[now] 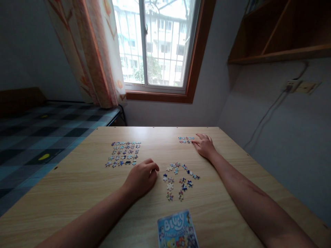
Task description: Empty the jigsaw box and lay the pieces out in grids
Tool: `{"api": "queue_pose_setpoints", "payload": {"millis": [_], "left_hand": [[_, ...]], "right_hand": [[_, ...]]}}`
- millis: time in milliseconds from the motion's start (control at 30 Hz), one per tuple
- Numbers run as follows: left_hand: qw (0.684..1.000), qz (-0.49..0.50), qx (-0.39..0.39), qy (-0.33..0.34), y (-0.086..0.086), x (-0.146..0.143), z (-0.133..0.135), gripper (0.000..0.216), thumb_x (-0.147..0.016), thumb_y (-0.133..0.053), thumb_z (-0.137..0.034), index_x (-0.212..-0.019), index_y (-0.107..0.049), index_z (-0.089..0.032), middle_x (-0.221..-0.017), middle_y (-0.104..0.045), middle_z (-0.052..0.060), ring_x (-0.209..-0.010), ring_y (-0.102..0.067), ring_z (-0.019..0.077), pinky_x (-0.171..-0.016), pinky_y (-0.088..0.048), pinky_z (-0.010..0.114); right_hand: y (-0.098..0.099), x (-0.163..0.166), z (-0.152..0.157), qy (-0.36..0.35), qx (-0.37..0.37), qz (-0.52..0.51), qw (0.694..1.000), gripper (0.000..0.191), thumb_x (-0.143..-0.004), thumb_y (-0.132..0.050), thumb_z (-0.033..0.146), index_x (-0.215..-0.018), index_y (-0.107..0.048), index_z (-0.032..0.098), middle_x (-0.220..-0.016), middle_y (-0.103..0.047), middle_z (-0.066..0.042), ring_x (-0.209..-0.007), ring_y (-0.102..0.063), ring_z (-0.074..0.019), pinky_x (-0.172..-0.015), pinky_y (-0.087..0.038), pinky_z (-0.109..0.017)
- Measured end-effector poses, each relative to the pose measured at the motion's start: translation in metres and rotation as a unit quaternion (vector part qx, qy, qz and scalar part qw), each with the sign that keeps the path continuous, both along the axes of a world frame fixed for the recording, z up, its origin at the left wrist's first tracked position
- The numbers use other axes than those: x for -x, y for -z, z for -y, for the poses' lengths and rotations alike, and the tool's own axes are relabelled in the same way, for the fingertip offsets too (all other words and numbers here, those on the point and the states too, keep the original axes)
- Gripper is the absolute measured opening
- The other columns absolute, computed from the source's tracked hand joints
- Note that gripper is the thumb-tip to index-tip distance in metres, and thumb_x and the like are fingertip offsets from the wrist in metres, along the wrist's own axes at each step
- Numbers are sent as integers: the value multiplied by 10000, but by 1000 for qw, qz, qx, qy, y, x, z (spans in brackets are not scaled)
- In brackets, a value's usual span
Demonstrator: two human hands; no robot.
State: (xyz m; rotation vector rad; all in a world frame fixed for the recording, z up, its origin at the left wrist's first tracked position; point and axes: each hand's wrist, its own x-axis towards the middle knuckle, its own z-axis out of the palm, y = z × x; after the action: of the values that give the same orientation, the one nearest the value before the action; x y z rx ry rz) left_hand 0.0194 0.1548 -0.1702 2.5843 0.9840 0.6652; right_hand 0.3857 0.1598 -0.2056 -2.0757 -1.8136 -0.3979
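My right hand (pixel 204 146) reaches to the far right of the table, its fingertips pressed on a puzzle piece at the right end of two short rows of jigsaw pieces (pixel 185 140). My left hand (pixel 143 175) rests on the wood with its fingers loosely curled in; nothing shows in it, though the palm is hidden. Several neat rows of jigsaw pieces (pixel 124 152) lie beyond it to the left. Between my forearms is a loose scatter of jigsaw pieces (pixel 170 186), mostly blue, white and multicoloured.
A blue puzzle box (pixel 178 230) marked "Bluey" lies at the table's near edge. The pale wooden table (pixel 85 193) stands before a window (pixel 160 44). To the left are a curtain (pixel 95 58) and a checked bed (pixel 51 127); a shelf (pixel 281 51) hangs at right.
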Motion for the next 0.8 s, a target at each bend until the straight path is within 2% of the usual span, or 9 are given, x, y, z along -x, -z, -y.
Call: {"api": "queue_pose_setpoints", "payload": {"millis": [300, 467, 533, 633, 700, 800], "left_hand": [[1000, -6, -4, 0, 0, -1, -1, 250, -820, -492, -91, -821, -710, -214, -927, -699, 29, -775, -653, 178, -741, -496, 319], [1000, -11, -9, 8, 1, 0, -1, 264, -826, -493, -95, -858, -724, -220, -939, -701, 30, -779, -661, 176, -742, -507, 320], [1000, -13, -15, 23, 2, 1, -1, 289, -835, -493, -104, -925, -737, -231, -967, -701, 32, -789, -664, 175, -740, -513, 319], [997, -35, -36, 59, 3, 1, 0, 351, -873, -490, -144, -1082, -735, -282, -1022, -691, 34, -805, -662, 179, -744, -521, 330], [993, -59, -58, 82, 3, 0, 2, 381, -906, -483, -181, -1181, -707, -319, -1051, -677, 39, -810, -651, 184, -752, -524, 347], [988, -83, -82, 103, 2, 0, 3, 391, -941, -472, -223, -1262, -665, -335, -1063, -656, 54, -819, -633, 193, -759, -524, 364]], "right_hand": [[3, -1, -2, 3, 17, -1, 1000, 287, -969, -529, 359, -1153, -749, 346, -1513, -465, -48, -1382, -368, -313, -1119, -283, -540], [1, 0, 0, -27, -27, -9, 999, 282, -956, -543, 309, -1137, -759, 306, -1504, -480, -64, -1388, -380, -315, -1118, -296, -544], [-3, 4, 2, -64, -59, -15, 996, 270, -941, -562, 272, -1117, -766, 288, -1463, -525, -71, -1372, -402, -304, -1122, -302, -534], [-13, 20, 4, -164, -89, -36, 982, 220, -902, -622, 237, -1053, -778, 266, -1302, -648, -76, -1244, -515, -272, -1075, -369, -484], [-22, 37, 6, -250, -81, -57, 963, 158, -887, -664, 246, -984, -788, 255, -1123, -722, -68, -1068, -597, -235, -990, -430, -425], [-36, 69, 11, -359, -27, -81, 929, 118, -908, -676, 277, -908, -790, 248, -938, -747, -46, -900, -623, -184, -927, -441, -373]]}}
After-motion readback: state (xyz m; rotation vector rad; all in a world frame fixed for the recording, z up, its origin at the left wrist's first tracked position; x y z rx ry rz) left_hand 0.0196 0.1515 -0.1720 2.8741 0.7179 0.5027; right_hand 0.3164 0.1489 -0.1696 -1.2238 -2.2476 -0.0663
